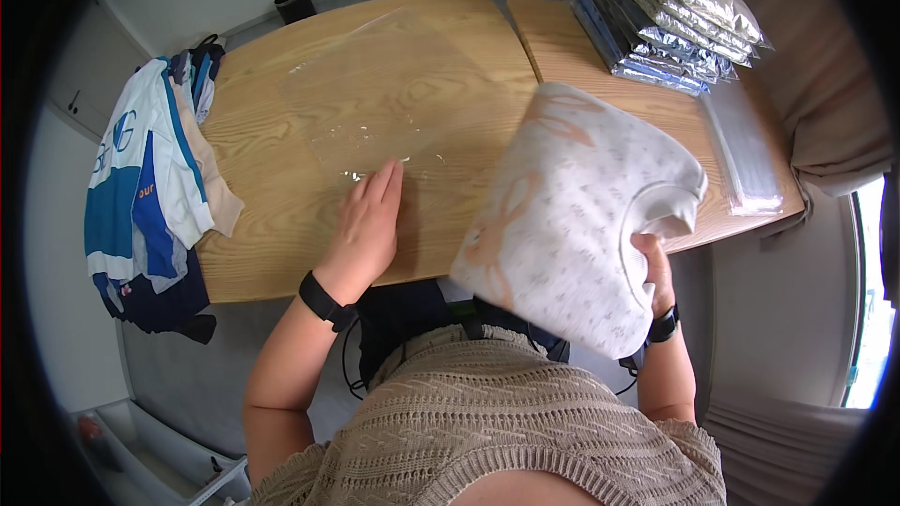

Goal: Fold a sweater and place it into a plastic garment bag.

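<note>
My right hand (659,272) grips a folded white garment (581,215) at its collar, thumb on top and the other fingers hidden beneath the cloth. The garment has small grey prints and peach rabbit shapes, and hangs tilted over the table's near edge. A clear plastic bag (375,84) lies flat on the wooden table (253,215). At the bag's near edge rests my left hand (368,225), its fingers stretched out and side by side; its thumb is hidden.
Loose clothes (141,187) hang over the table's left end. Bagged folded garments (670,23) are stacked at the far right, with flat clear bags (741,150) nearer me. A black bin (294,4) stands beyond the table. A white plastic tub (155,450) is at lower left.
</note>
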`<state>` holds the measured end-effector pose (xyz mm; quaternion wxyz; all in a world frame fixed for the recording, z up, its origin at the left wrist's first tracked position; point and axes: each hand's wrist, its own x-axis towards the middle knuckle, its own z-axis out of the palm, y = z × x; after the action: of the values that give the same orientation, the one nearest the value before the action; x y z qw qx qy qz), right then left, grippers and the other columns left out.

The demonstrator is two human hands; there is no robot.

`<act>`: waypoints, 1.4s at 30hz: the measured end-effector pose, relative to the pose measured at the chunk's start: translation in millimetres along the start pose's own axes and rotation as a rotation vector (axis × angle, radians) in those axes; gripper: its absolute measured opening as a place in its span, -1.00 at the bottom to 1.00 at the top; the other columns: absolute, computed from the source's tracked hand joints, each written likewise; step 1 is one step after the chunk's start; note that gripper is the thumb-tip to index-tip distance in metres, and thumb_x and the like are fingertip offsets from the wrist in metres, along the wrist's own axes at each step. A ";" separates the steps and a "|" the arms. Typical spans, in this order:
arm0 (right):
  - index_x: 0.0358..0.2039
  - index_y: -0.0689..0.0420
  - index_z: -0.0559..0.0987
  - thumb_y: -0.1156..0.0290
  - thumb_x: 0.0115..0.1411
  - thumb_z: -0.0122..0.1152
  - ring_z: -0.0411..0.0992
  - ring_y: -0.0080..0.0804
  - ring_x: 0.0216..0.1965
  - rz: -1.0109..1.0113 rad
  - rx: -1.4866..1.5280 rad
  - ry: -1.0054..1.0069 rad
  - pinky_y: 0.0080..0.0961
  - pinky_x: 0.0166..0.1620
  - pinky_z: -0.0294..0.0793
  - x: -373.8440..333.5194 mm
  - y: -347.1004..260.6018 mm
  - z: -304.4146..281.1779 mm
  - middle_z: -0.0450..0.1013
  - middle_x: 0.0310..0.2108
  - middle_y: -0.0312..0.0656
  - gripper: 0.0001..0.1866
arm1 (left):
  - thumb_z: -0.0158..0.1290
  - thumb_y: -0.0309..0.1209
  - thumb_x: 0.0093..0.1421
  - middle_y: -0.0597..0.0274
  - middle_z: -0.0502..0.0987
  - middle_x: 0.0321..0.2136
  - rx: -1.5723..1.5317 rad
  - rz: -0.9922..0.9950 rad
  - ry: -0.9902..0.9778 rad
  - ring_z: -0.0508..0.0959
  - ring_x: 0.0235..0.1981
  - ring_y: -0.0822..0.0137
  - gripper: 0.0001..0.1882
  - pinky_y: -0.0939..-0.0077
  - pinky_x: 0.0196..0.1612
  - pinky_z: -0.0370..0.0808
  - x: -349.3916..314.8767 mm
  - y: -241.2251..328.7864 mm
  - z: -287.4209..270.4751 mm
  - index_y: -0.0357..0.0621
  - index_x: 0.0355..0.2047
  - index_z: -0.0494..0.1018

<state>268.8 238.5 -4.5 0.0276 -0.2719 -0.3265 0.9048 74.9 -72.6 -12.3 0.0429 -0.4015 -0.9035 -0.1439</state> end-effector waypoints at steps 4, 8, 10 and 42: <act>-0.12 0.38 0.44 0.46 0.06 0.04 0.56 -0.28 -0.33 0.246 -0.038 -0.128 -0.45 -0.24 0.61 14.3 19.4 19.1 0.52 -0.26 -0.02 -0.64 | -0.16 -0.81 -0.10 -0.03 0.22 0.14 0.013 -0.041 0.116 0.27 0.09 -0.02 -0.30 0.24 0.12 0.26 11.1 7.6 -14.6 -0.38 0.16 0.14; -0.14 0.31 0.47 0.46 0.13 0.03 0.55 -0.42 -0.39 0.331 -0.154 -0.340 -0.56 -0.31 0.58 34.6 35.5 29.0 0.54 -0.31 -0.10 -0.70 | -0.11 -0.72 0.01 0.03 0.17 0.17 0.060 0.025 0.191 0.26 0.12 0.04 -0.35 0.23 0.15 0.21 9.1 5.0 -7.2 -0.37 0.19 0.10; -0.13 0.30 0.47 0.45 0.12 0.04 0.55 -0.43 -0.37 0.400 -0.157 -0.343 -0.55 -0.30 0.58 45.8 41.6 27.7 0.53 -0.30 -0.13 -0.70 | -0.15 -0.66 0.10 0.02 0.14 0.18 0.061 0.028 0.215 0.23 0.15 0.05 -0.40 0.19 0.18 0.19 6.7 6.1 -3.3 -0.36 0.20 0.08; -0.01 0.31 0.36 0.36 0.20 -0.01 0.49 -0.23 -0.15 0.109 0.194 -0.231 -0.28 -0.02 0.48 87.0 55.9 62.0 0.48 -0.13 -0.06 -0.61 | 0.04 -0.45 0.04 -0.09 0.48 -0.48 -0.245 -0.472 0.288 0.46 -0.39 -0.10 -0.86 0.11 -0.32 0.41 -14.6 0.6 15.8 -0.29 -0.46 0.39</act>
<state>170.3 178.6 -39.9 -0.0333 -0.1794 -0.2233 0.9575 85.8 -77.9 -30.1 0.0872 -0.1580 -0.9323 -0.3133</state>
